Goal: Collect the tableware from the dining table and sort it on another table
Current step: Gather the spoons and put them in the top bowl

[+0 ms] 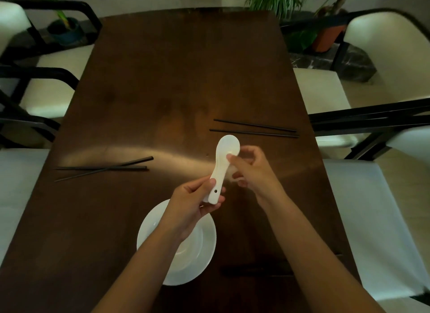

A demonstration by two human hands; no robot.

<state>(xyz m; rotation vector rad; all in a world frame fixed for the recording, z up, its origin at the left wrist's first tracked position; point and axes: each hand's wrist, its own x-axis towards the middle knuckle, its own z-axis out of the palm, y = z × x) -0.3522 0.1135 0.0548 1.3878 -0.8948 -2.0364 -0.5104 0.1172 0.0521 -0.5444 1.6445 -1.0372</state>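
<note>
Left hand: grips the white spoon handle.
Right hand: fingertip on spoon bowl, fingers loosely curled.
Plates: stacked on the bench, 6 o'clock.
Chopsticks: 1 o'clock of spoon.

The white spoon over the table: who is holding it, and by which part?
The left hand grips the white spoon by the end of its handle. The right hand touches it with a fingertip near the bowl; whether it pinches there cannot be told.
</note>
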